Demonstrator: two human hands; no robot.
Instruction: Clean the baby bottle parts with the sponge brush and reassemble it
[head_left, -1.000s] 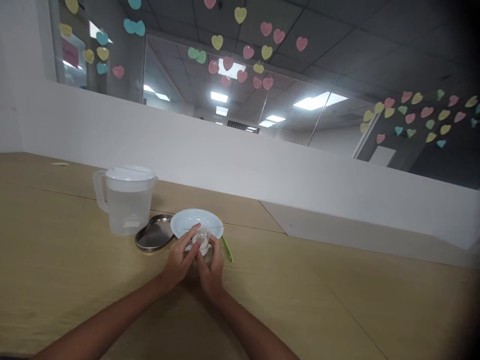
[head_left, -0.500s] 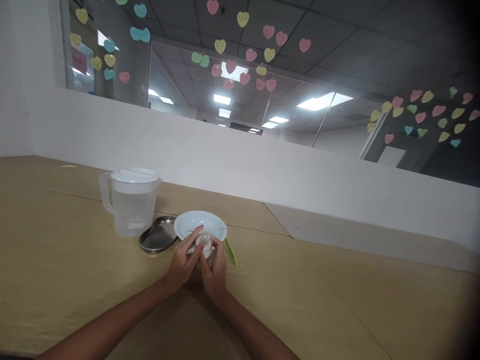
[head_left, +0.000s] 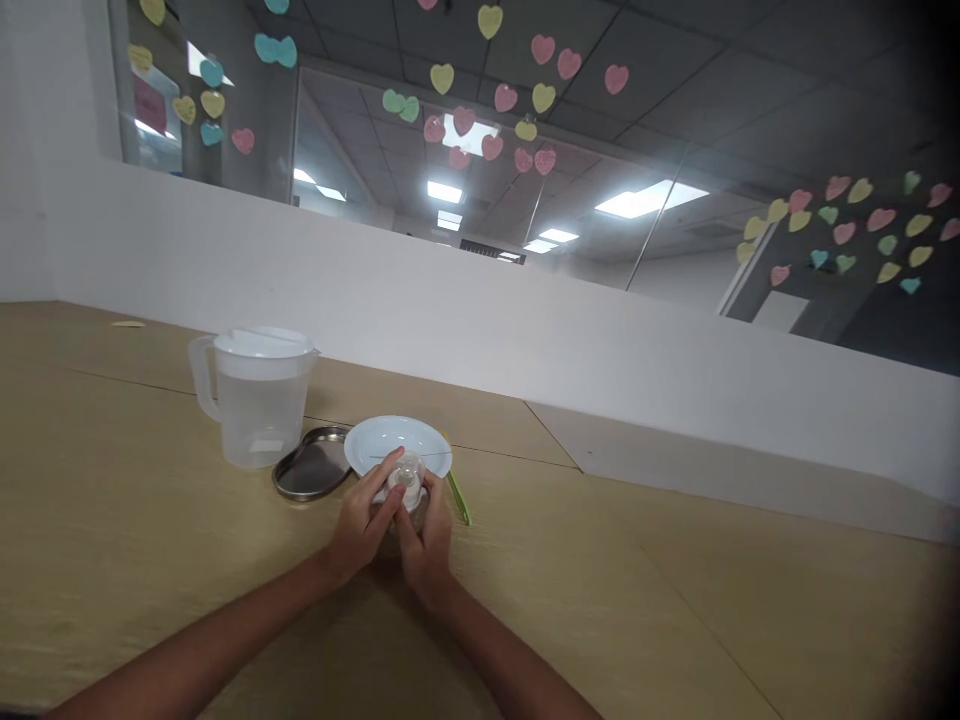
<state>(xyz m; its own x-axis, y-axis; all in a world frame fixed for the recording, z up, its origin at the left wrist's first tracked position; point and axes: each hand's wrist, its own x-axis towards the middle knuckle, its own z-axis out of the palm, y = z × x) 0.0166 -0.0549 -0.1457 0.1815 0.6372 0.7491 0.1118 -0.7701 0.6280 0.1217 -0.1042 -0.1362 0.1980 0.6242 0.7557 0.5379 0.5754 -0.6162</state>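
Clamping step: left hand and right hand are gripping bottle, fingers wrapping its sides, thumbs pressing at front. Bottle is showing between bowl and table's near edge; any lift is calling for both grips, clearing bowl rim.

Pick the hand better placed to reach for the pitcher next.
Left, probably: the left hand is nearer the lidded pitcher than the right hand, though both hold the clear-capped bottle.

Left hand and right hand cup close together.
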